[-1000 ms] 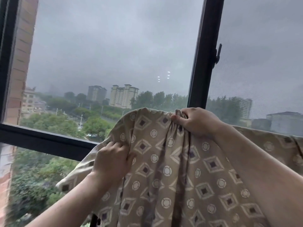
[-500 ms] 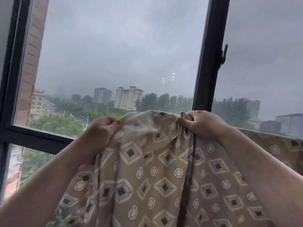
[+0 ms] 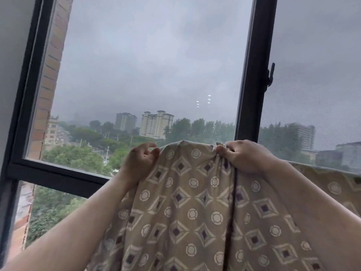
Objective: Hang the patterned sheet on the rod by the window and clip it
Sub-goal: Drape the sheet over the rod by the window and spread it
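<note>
The step in hand looks like spreading the sheet (image 3: 195, 202) along its top edge; the hanging seems partly done, since right of the right hand (image 3: 246, 155) the cloth runs off in a taut, level line, as if draped over a rod that is itself hidden under it. The right grip is closed tight on a gathered bunch of the top edge. The left hand (image 3: 139, 163), just beside the sheet's left top corner, has its fingers loosely curled with the thumb touching the edge; whether it pinches the cloth cannot be told. Between the two grips the edge arches up slack, and below them the sheet hangs in folds.

Next, I judge, the bunch wants drawing leftward and laying flat before any clipping. No clip is in view.

Behind the grips stands the window frame (image 3: 252, 75), its handle (image 3: 270, 75) above and right of the right grip. Nothing visibly blocks the hands.
</note>
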`<control>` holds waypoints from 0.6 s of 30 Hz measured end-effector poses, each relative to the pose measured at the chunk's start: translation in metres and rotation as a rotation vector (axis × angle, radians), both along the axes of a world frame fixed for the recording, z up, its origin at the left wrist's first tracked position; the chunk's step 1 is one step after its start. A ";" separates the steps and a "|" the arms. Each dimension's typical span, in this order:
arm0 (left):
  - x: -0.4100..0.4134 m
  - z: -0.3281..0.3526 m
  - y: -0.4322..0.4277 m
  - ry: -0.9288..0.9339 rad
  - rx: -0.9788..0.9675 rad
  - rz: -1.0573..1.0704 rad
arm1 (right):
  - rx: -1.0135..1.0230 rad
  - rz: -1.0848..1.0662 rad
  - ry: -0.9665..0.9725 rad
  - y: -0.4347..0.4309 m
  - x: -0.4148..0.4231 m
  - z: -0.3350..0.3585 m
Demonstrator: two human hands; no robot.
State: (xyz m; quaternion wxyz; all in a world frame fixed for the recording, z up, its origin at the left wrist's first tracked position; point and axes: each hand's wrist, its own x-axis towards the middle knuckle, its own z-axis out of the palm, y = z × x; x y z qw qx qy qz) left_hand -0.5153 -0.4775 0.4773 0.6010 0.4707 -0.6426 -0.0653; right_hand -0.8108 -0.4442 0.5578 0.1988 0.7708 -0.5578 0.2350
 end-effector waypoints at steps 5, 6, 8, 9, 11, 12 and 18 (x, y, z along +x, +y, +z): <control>-0.027 0.020 -0.005 0.010 -0.154 -0.096 | 0.043 0.040 -0.031 0.000 -0.003 0.006; -0.029 0.021 -0.007 -0.002 -0.165 -0.113 | 0.047 0.045 -0.032 -0.001 -0.004 0.006; -0.029 0.023 -0.009 -0.031 -0.175 -0.130 | 0.051 0.047 -0.040 0.000 -0.006 0.006; -0.027 0.024 -0.011 -0.042 -0.186 -0.127 | 0.051 0.045 -0.045 0.000 -0.008 0.005; -0.023 0.028 -0.014 -0.080 -0.203 -0.104 | 0.043 0.048 -0.055 0.000 -0.011 0.003; -0.021 0.030 -0.014 -0.111 -0.207 -0.085 | 0.039 0.047 -0.059 0.001 -0.013 0.002; 0.031 0.030 -0.016 -0.125 -0.240 0.162 | -0.005 0.034 0.001 0.002 -0.014 0.001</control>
